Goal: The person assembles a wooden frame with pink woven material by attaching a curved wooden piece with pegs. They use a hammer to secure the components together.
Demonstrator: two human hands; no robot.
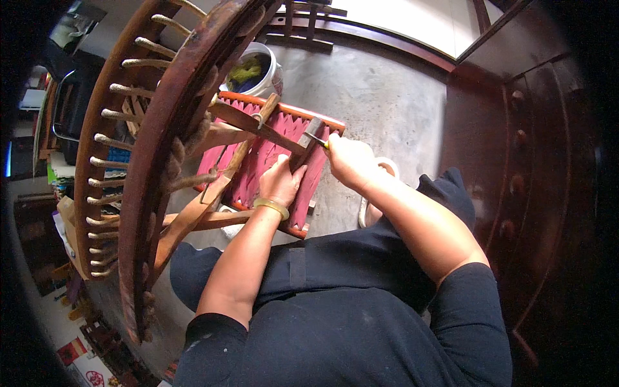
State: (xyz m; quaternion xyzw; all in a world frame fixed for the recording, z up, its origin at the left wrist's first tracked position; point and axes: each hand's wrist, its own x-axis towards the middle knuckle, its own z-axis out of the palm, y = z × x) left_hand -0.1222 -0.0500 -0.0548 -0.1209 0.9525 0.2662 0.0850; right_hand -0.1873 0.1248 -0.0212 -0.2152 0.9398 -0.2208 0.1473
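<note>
My left hand (282, 182) is closed around the dark end of a wooden piece (298, 157) with a pale squared tip, steadying it over a seat of pink woven strips (251, 169). In my right hand (351, 162) is a slim hand tool (320, 141) with a yellow and black handle. Its thin metal tip meets the squared wood; the tool's exact kind is hidden by my fingers. A dark wooden bar (251, 120) runs from the wooden piece toward a large curved frame (169, 135) at the left. Light wooden struts (240, 155) cross below it.
Cords (109, 138) loop along the curved frame's outer rail (97, 122), close to my left arm. A white bucket (265, 80) holding yellow-green material stands beyond the woven seat. Dark wooden furniture (509, 193) rises at the right. A pale shoe (371, 208) is below my right forearm.
</note>
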